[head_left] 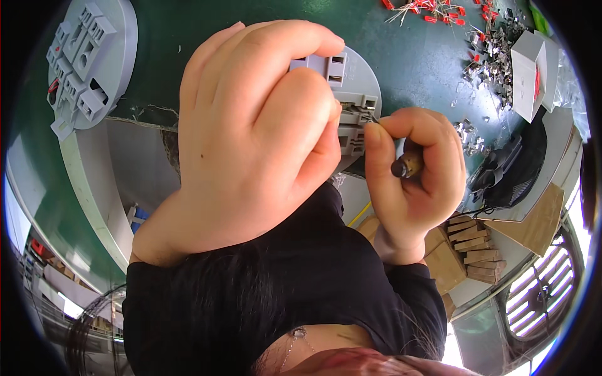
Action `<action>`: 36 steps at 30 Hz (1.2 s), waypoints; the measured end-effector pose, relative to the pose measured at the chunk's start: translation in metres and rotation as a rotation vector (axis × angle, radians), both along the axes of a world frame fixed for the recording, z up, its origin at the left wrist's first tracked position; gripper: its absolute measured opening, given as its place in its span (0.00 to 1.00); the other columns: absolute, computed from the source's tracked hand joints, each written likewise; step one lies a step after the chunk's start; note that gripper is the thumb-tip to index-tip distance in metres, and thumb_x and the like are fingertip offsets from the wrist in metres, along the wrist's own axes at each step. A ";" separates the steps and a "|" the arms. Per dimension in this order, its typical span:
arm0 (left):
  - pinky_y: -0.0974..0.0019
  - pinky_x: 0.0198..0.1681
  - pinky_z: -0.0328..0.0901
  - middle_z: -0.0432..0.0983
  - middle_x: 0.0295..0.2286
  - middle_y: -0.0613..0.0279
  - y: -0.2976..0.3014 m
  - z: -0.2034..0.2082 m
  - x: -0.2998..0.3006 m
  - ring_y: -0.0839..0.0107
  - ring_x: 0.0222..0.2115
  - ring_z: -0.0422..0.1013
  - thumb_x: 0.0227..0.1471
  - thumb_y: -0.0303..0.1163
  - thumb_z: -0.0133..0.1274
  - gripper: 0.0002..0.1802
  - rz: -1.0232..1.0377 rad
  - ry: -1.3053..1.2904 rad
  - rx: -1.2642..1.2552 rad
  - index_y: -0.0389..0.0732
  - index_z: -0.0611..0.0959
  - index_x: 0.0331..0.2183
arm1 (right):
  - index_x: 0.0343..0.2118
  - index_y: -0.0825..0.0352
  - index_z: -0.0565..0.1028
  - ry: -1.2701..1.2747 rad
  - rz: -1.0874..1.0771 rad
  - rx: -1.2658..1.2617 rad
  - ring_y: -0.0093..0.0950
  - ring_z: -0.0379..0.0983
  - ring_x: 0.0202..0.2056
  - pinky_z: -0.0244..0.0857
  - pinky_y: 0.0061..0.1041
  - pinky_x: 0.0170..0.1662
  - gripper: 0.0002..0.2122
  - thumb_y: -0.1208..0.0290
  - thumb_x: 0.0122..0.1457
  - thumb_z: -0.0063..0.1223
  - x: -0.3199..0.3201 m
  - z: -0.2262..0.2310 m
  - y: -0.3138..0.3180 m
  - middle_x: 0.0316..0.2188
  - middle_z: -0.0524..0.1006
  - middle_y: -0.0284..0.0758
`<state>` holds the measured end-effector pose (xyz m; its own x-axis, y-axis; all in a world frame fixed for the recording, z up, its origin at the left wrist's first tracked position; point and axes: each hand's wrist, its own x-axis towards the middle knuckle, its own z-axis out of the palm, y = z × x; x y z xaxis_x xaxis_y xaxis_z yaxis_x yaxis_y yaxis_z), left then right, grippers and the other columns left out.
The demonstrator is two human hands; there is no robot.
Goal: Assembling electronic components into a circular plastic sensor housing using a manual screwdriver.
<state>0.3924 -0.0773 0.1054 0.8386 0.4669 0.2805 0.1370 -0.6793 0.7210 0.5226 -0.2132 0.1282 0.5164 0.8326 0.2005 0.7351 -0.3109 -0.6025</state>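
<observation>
My left hand [251,125] spreads over a grey plastic base [370,75] with raised slotted blocks. Its thumb and index finger close together over the blocks; whatever sits between those tips is hidden. One longer finger reaches to the base's rim. To the right, my right hand [423,160] pinches a small thin metal piece [371,117] between thumb and forefinger, just above the slots. A tool handle with a dark round end [404,166] rests inside its curled fingers; the tool's working end is out of sight.
A second grey base [94,62] lies at the far left of the green table [160,50]. Red two-legged components [433,11] and small metal clips [495,66] are heaped at the far right, beside a white box [527,75]. A black mesh item [523,166] lies nearer.
</observation>
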 end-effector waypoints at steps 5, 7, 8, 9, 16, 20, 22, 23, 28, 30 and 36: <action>0.57 0.50 0.69 0.73 0.48 0.47 0.000 0.000 0.000 0.52 0.49 0.72 0.41 0.14 0.59 0.13 -0.003 -0.001 0.013 0.38 0.75 0.30 | 0.29 0.60 0.75 0.042 -0.029 0.003 0.27 0.75 0.26 0.58 0.25 0.29 0.12 0.77 0.45 0.70 0.005 0.001 -0.008 0.25 0.79 0.26; 0.57 0.50 0.69 0.73 0.48 0.47 0.000 -0.001 0.000 0.52 0.49 0.72 0.41 0.14 0.59 0.13 -0.007 -0.006 0.016 0.38 0.75 0.30 | 0.29 0.60 0.75 0.044 -0.021 -0.032 0.27 0.75 0.26 0.58 0.26 0.30 0.12 0.76 0.45 0.70 0.005 0.001 -0.009 0.25 0.79 0.26; 0.57 0.50 0.69 0.73 0.48 0.47 0.000 -0.001 0.000 0.52 0.49 0.72 0.41 0.14 0.59 0.13 -0.004 -0.011 0.021 0.38 0.75 0.30 | 0.29 0.60 0.75 0.042 -0.022 -0.033 0.27 0.75 0.26 0.58 0.26 0.30 0.12 0.76 0.45 0.70 0.004 0.000 -0.010 0.25 0.79 0.26; 0.57 0.50 0.69 0.73 0.48 0.47 0.000 -0.002 0.000 0.52 0.49 0.72 0.42 0.14 0.59 0.13 -0.001 -0.015 0.026 0.38 0.75 0.30 | 0.29 0.60 0.75 0.048 -0.027 -0.025 0.27 0.75 0.26 0.59 0.26 0.30 0.12 0.76 0.45 0.70 0.003 -0.001 -0.009 0.25 0.79 0.26; 0.55 0.52 0.67 0.74 0.48 0.49 -0.001 -0.002 0.001 0.53 0.48 0.72 0.41 0.15 0.60 0.13 0.016 -0.018 0.040 0.38 0.76 0.30 | 0.30 0.60 0.75 0.030 -0.032 -0.025 0.27 0.76 0.27 0.59 0.26 0.30 0.12 0.76 0.45 0.70 -0.003 -0.001 -0.006 0.26 0.79 0.26; 0.54 0.53 0.66 0.74 0.48 0.49 0.000 0.000 0.000 0.54 0.48 0.72 0.40 0.15 0.60 0.13 0.016 -0.011 0.045 0.39 0.76 0.30 | 0.29 0.59 0.75 0.000 -0.040 -0.020 0.26 0.75 0.26 0.59 0.26 0.30 0.12 0.76 0.46 0.70 -0.004 -0.003 -0.005 0.26 0.79 0.26; 0.54 0.53 0.65 0.74 0.48 0.50 0.000 0.000 0.000 0.54 0.48 0.72 0.40 0.15 0.60 0.14 0.012 -0.004 0.057 0.39 0.76 0.30 | 0.30 0.58 0.75 -0.120 0.029 0.034 0.26 0.74 0.25 0.58 0.26 0.30 0.12 0.76 0.44 0.70 0.000 -0.006 -0.003 0.26 0.79 0.25; 0.54 0.53 0.65 0.74 0.48 0.50 -0.001 0.000 0.000 0.54 0.48 0.72 0.40 0.15 0.60 0.14 0.013 -0.006 0.057 0.39 0.76 0.30 | 0.30 0.58 0.75 -0.181 0.063 0.062 0.25 0.74 0.25 0.58 0.26 0.29 0.13 0.76 0.43 0.70 0.002 -0.006 -0.002 0.26 0.79 0.25; 0.53 0.53 0.65 0.75 0.48 0.51 0.001 -0.004 0.000 0.54 0.48 0.73 0.40 0.16 0.60 0.13 0.033 -0.038 0.078 0.39 0.76 0.29 | 0.31 0.58 0.75 -0.294 0.292 -0.069 0.24 0.72 0.23 0.57 0.25 0.28 0.16 0.77 0.39 0.70 0.027 0.013 0.009 0.26 0.78 0.24; 0.52 0.52 0.65 0.75 0.47 0.52 0.000 -0.004 0.001 0.54 0.47 0.73 0.39 0.16 0.60 0.13 0.046 -0.039 0.081 0.39 0.76 0.29 | 0.31 0.58 0.75 -0.284 0.369 -0.069 0.24 0.71 0.22 0.56 0.25 0.27 0.17 0.76 0.36 0.69 0.033 0.014 0.012 0.25 0.77 0.24; 0.51 0.52 0.65 0.75 0.47 0.52 -0.002 -0.006 0.002 0.54 0.46 0.74 0.38 0.16 0.61 0.13 0.065 -0.053 0.062 0.39 0.75 0.28 | 0.31 0.59 0.75 -0.184 0.305 0.025 0.23 0.71 0.21 0.55 0.24 0.25 0.17 0.74 0.34 0.67 0.029 0.006 0.011 0.25 0.77 0.25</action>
